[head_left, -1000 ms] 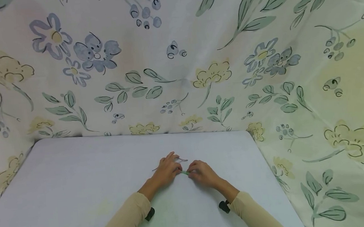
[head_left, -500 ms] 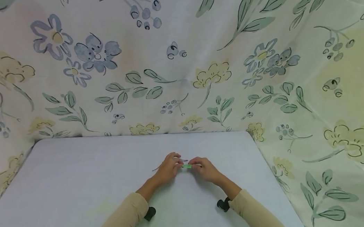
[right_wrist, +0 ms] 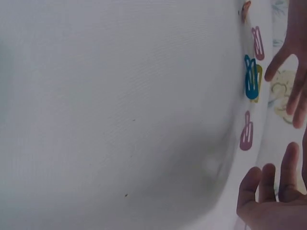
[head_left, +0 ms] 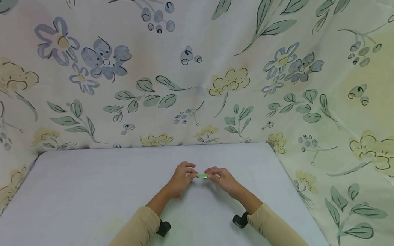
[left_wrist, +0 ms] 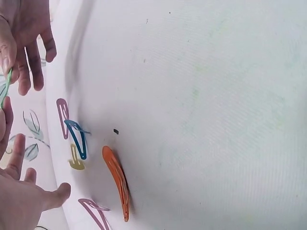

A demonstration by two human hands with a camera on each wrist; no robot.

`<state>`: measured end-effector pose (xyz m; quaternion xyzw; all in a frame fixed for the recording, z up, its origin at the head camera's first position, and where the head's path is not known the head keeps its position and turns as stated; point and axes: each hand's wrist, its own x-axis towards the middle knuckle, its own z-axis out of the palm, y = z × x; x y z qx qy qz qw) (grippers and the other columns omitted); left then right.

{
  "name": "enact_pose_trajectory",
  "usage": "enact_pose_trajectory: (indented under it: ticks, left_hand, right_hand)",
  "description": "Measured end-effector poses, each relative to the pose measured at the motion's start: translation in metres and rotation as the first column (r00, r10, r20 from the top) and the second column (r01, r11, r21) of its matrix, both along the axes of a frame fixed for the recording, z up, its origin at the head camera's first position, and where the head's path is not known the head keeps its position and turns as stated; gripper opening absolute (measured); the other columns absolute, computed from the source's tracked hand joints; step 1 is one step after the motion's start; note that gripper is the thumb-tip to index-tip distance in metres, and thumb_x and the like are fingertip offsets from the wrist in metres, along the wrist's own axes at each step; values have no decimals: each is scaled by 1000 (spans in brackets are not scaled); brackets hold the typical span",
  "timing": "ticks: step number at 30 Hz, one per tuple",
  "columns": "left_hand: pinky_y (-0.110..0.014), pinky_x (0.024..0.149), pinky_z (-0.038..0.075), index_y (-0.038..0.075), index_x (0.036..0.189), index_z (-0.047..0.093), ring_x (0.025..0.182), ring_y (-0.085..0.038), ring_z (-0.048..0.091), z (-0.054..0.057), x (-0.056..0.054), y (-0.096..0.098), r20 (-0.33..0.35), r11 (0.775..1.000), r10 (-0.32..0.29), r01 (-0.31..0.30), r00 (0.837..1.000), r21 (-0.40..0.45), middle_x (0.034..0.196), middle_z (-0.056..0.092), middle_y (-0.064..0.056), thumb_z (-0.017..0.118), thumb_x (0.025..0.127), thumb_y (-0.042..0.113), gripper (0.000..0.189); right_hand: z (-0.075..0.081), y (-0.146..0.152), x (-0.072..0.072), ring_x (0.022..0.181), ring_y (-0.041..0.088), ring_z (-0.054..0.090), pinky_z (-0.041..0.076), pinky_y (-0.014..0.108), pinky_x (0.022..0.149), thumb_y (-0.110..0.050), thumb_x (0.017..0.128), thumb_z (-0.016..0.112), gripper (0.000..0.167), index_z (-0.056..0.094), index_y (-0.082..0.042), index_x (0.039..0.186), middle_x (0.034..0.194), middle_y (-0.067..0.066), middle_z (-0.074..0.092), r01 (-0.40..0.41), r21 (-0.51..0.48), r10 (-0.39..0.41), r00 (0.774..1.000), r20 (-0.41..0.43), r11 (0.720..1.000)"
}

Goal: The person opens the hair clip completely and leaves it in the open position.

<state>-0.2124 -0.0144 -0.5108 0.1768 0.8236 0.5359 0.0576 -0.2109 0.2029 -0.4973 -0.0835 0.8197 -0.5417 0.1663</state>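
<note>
Between my two hands a green snap hair clip [head_left: 201,175] is held up above the white table. My left hand [head_left: 181,176] pinches its left end between thumb and finger, and my right hand [head_left: 223,179] pinches its other end. Only a sliver of the green clip [left_wrist: 6,88] shows at the edge of the left wrist view. An orange hair clip [left_wrist: 116,182] lies on the table; in the head view my left wrist partly covers it. Beyond it lie a blue clip [left_wrist: 76,139], a yellow clip [left_wrist: 75,158] and pink clips [right_wrist: 246,132].
The white tabletop [head_left: 87,205] spreads around both hands, with a few dark specks [left_wrist: 115,131] on it. Floral cloth [head_left: 195,100] hangs behind its far edge and at the sides. The blue and yellow clips overlap.
Both hands have risen and moved slightly away from me, lifting the green hair clip with its flat face turned more into view. The orange clip has come into sight beneath my left wrist.
</note>
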Motion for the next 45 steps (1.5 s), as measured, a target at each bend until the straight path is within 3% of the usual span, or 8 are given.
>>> enact_pose_trajectory:
  ticks: [5, 12, 23, 32, 35, 39, 42, 45]
  left_hand:
    - [-57, 114, 23, 0, 96, 73, 137, -38, 35, 4, 0, -1, 19, 1000, 19, -19, 1000, 9, 132, 55, -14, 61, 97, 4, 13]
    - [-56, 114, 25, 1, 93, 73, 137, -36, 36, 6, -1, -1, 35, 999, 33, -33, 999, 13, 132, 56, -13, 60, 97, 4, 14]
    - [-57, 111, 29, 4, 88, 75, 131, -35, 39, 6, -2, 0, 43, 998, 54, -55, 998, 16, 125, 57, -12, 62, 96, 3, 15]
    - [-56, 110, 31, 5, 88, 75, 130, -35, 41, -1, -4, 2, -16, 996, 75, -76, 997, -55, 126, 57, -14, 65, 95, 7, 13]
    - [-56, 108, 33, 6, 88, 75, 130, -34, 42, -4, -3, 3, -55, 991, 81, -87, 995, -104, 127, 57, -12, 68, 94, 10, 10]
    - [-58, 103, 37, 7, 88, 76, 127, -35, 45, -8, -2, 5, -194, 977, 41, -80, 980, -197, 126, 57, -14, 71, 91, 11, 7]
    - [-58, 100, 39, 7, 89, 76, 127, -34, 45, -12, 0, 6, -273, 963, 11, -83, 962, -255, 126, 56, -14, 71, 91, 11, 7]
    - [-59, 99, 38, 8, 90, 77, 129, -33, 44, -14, 3, 7, -302, 953, 5, -96, 953, -288, 128, 56, -14, 71, 91, 12, 7]
  right_hand:
    - [10, -3, 2, 130, 36, 46, 36, 55, 105, -4, 100, 55, 24, 66, 15, 108, 132, 20, 60, -14, -9, 14, 1000, 12, 1000]
    - [-4, -2, -5, 130, 32, 46, 34, 55, 107, -9, 100, 58, 22, 71, 8, 105, 131, 16, 60, 22, -35, -22, 1000, 3, 999]
    - [5, -5, -2, 121, 31, 52, 44, 49, 100, -7, 98, 60, 19, 72, 6, 103, 123, 17, 62, -9, 3, 9, 996, -90, 1000]
    - [-8, -3, -8, 119, 28, 53, 45, 42, 95, -7, 97, 63, 14, 75, 0, 98, 120, 13, 64, 23, 51, -17, 993, -120, 998]
    - [-10, -2, -8, 116, 27, 54, 46, 40, 92, -7, 96, 63, 13, 75, -1, 96, 117, 10, 64, 23, 91, -7, 984, -176, 996]
    - [-12, 0, -7, 112, 27, 54, 45, 45, 94, -7, 94, 67, 9, 75, -3, 93, 111, 6, 63, 17, 216, 62, 934, -353, 976]
    - [-15, 0, -6, 112, 29, 53, 43, 50, 98, -4, 91, 69, 5, 75, -4, 91, 109, 6, 62, 26, 335, 156, 849, -504, 942]
    - [-19, 1, -7, 113, 30, 53, 43, 51, 99, -2, 89, 72, 6, 75, -6, 90, 110, 7, 61, 40, 443, 256, 767, -588, 896]
